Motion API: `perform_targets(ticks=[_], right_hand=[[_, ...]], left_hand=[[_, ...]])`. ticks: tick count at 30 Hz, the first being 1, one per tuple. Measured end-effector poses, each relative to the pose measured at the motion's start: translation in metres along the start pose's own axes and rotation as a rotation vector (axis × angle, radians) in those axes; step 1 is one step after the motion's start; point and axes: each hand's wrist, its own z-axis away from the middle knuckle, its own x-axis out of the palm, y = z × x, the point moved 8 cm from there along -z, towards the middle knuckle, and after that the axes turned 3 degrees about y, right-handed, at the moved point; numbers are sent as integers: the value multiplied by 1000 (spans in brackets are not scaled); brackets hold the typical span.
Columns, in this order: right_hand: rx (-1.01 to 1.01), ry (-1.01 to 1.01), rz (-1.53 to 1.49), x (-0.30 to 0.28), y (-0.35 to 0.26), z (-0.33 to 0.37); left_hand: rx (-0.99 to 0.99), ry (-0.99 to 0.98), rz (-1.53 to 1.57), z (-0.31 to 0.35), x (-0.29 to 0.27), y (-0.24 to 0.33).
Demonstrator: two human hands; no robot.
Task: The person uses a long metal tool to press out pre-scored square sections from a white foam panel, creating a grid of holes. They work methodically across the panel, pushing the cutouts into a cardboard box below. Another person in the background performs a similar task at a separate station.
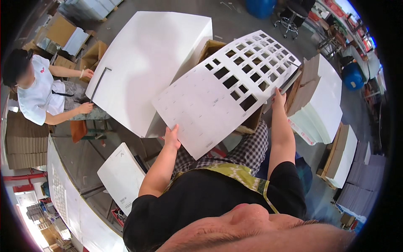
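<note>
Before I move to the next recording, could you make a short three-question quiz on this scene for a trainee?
1. Multiple choice: what do the camera wearer's left hand and right hand both grip?
a) a blue barrel
b) a white sheet
c) an office chair

2. True or false: the co-worker on the picture's left wears a white shirt.

3. Fill in: the sheet's open cut-outs lie in the part nearer the ____ (top or bottom) of the picture.

Key: 1. b; 2. True; 3. top.
</note>
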Motion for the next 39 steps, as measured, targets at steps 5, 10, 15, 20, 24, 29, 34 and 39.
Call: perform_targets(ticks=[5, 10, 15, 20, 24, 29, 34, 39], right_hand=[[-81, -37, -123, 3, -20, -14], [-95, 10, -144, -31, -19, -36], [4, 39, -54, -47, -18, -34], [171, 225, 182, -105, -17, 2], [79, 173, 159, -141, -26, 63], [-558, -322, 661, -53, -44, 163], [-493, -631, 981, 66, -29, 237], [-474, -673, 995, 116, -19, 241]], left_hand=[[20, -13, 9, 0, 17, -3], [-1, -65, 9, -13, 43, -12], [-22, -95, 4, -26, 48, -24], [-32, -46, -11, -28, 49, -19], [-1, -32, -7, -31, 35, -26], [2, -31, 4, -33, 36, -27], [-31, -7, 34, -32, 42, -24], [-23, 13, 38, -30, 42, -25]])
